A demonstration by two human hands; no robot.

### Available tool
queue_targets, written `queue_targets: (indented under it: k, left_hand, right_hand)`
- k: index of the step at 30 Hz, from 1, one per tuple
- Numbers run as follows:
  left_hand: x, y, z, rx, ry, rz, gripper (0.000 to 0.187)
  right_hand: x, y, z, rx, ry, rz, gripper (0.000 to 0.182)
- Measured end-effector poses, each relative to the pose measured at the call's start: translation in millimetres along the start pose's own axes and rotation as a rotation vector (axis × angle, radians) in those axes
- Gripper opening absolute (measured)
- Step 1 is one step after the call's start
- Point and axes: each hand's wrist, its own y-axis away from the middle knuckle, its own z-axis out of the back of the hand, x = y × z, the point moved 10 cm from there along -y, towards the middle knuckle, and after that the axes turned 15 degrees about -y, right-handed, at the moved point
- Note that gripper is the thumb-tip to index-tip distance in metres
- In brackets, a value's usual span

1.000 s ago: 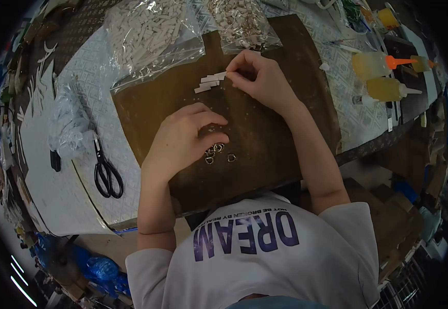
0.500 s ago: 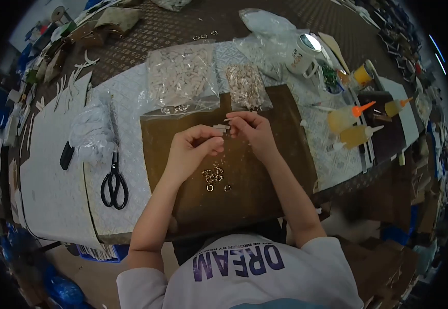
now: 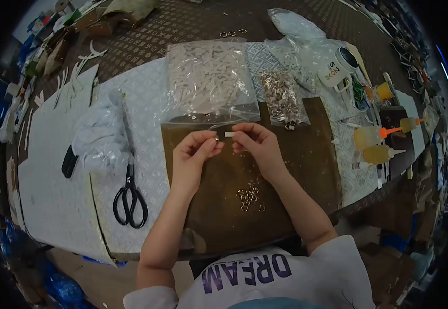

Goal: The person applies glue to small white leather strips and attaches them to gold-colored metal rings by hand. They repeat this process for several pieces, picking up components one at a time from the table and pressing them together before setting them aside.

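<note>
My left hand (image 3: 195, 154) pinches a small metal ring (image 3: 217, 138) between thumb and fingertips. Opposite it, my right hand (image 3: 257, 147) grips a short pale strip (image 3: 229, 134) that sticks out toward the left hand. The ring and the strip are a little apart. Both hands are above a brown mat (image 3: 219, 221). Below the right hand, a small pile of gold-coloured metal rings (image 3: 247, 196) lies on the mat. Just beyond the hands is a clear bag of pale strips (image 3: 206, 77), with a smaller bag of shiny pieces (image 3: 283, 98) to its right.
Black-handled scissors (image 3: 130, 203) lie at left beside a plastic-wrapped white bundle (image 3: 100, 136). On the right are a white mug (image 3: 333, 74) and squeeze bottles of yellowish liquid (image 3: 367, 138). White strips (image 3: 69, 85) lie at the far left.
The camera view has shifted, so the table things sit further right. The hands, earlier close together around pale pieces, are now slightly apart, with a ring showing in the left fingertips.
</note>
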Motion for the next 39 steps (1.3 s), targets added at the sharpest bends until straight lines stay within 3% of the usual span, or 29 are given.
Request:
queue_targets:
  k: [7, 39]
  left_hand:
    - [5, 3, -3, 0.033, -0.059, 0.031, 0.022]
    - [4, 9, -19, 0.175, -0.011, 0.095, 0.02]
  right_hand:
    - [-15, 6, -7, 0.078, 0.021, -0.115, 0.02]
    - [-8, 10, -14, 0.174, -0.072, -0.103, 0.018]
